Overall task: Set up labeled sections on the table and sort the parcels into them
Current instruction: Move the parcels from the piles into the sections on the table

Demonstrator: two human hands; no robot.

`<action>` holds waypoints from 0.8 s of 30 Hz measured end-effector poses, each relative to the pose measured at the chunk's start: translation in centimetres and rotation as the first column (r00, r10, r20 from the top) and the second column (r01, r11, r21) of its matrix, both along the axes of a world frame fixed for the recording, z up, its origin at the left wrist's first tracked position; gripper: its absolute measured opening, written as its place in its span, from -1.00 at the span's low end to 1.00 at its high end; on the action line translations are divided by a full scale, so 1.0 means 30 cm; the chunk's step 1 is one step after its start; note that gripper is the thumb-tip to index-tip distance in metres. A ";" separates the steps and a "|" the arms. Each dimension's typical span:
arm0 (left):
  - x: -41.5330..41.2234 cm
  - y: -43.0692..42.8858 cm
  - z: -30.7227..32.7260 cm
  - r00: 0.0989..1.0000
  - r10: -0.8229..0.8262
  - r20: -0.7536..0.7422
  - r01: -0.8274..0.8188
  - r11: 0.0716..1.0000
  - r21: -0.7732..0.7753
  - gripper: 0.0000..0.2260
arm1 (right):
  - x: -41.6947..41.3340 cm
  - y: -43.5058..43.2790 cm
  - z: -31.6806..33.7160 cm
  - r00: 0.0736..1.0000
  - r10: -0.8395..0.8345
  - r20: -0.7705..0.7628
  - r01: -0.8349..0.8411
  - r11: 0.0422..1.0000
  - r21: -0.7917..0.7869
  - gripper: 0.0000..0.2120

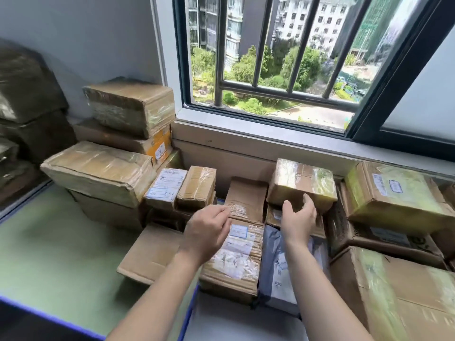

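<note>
The right grip (pixel 299 217) is released: thumb and fingers are spread and lightly curved, closing on nothing. Its fingertips (pixel 310 203) reach the lower near face of a small taped box (pixel 302 184), though firm contact cannot be told. That box sits just above and beyond the right grip, perched on other parcels below the window sill (pixel 246 136). Its long axis runs left to right across the grip, the right end a little lower, and its broad top is tipped toward the person. It is brown cardboard wrapped in glossy clear tape, with a yellow-green glare over its right half.

The left grip (pixel 206 227) is also released, with loosely bent, blurred fingers holding nothing. It hovers over the far end of a long labelled parcel (pixel 234 257). This parcel's long axis points away from the person, and it carries white labels under wrinkled tape.

Under the right forearm lies a grey mailer bag (pixel 280 269). To the right of the right grip stand larger cartons (pixel 398 193). To the left of the left grip a stack of taped boxes (pixel 98 171) rises against the wall, on the green surface (pixel 49 242).
</note>
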State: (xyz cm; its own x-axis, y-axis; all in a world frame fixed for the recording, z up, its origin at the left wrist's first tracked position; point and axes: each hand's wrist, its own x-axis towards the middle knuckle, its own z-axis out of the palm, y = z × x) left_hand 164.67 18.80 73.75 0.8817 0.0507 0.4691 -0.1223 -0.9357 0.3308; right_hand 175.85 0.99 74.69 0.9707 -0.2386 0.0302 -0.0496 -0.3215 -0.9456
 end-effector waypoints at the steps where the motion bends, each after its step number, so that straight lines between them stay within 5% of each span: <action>1: -0.007 0.047 0.035 0.999 0.022 0.040 -0.022 1.000 0.007 -0.68 | -0.013 0.050 0.020 0.999 0.019 0.039 -0.019 1.000 0.007 -0.50; 6: -0.065 0.348 0.154 0.980 0.144 0.135 -0.149 0.989 0.025 -0.68 | -0.086 0.354 0.109 0.953 0.254 0.163 -0.262 0.965 0.031 -0.83; 10: -0.122 0.604 0.198 0.961 0.259 0.098 -0.264 0.964 0.040 -0.64 | -0.153 0.610 0.146 0.869 0.446 0.212 -0.455 0.891 -0.009 -0.91; 18: -0.242 0.923 0.185 0.909 0.417 0.025 -0.417 0.908 0.025 -0.59 | -0.291 0.924 0.099 0.705 0.705 0.077 -0.681 0.703 -0.206 -0.55; 24: -0.292 1.003 0.165 0.884 0.466 0.045 -0.464 0.885 -0.038 -0.64 | -0.326 1.036 0.054 0.735 0.675 0.066 -0.639 0.722 -0.264 -0.41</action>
